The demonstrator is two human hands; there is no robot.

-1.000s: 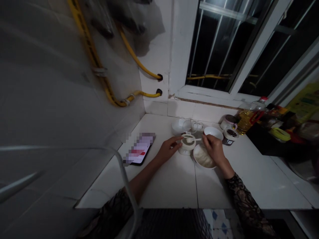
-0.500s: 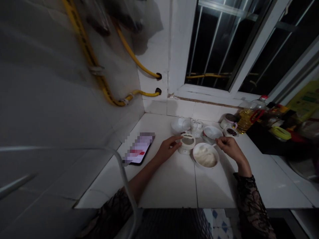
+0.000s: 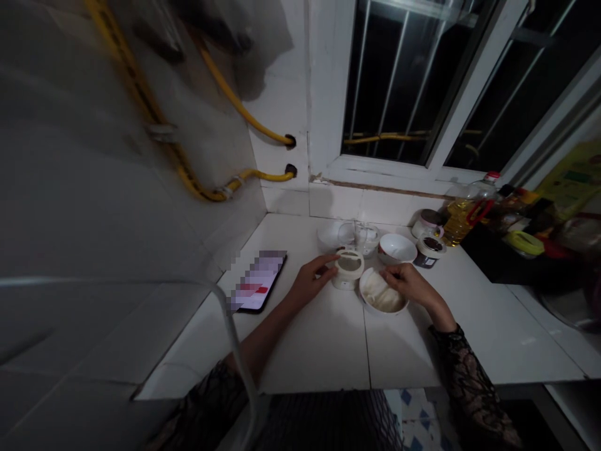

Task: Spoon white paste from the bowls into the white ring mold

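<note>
My left hand [image 3: 308,280] has its fingers and thumb at the left side of a small white cup [image 3: 348,282] with a broad rim. The cup stands on the counter [image 3: 323,344]. To its right is a white bowl [image 3: 381,311] of pale powder [image 3: 387,299] that looks like flour. My right hand [image 3: 413,287] is over this bowl's right side, fingers pinched on a spoon whose handle is mostly hidden by the hand. Whether the spoon's head is in the powder cannot be made out clearly.
Behind stand another white bowl [image 3: 397,249], a clear bowl [image 3: 331,236] and a dark-topped jar [image 3: 429,252]. An oil bottle [image 3: 462,216] and a black box [image 3: 488,257] are at the right. A phone [image 3: 260,285] lies left, near the wall.
My right hand has moved left with the spoon, from beyond the bowl's edge to above the powder. My left hand stays at the cup. The view has shifted slightly.
</note>
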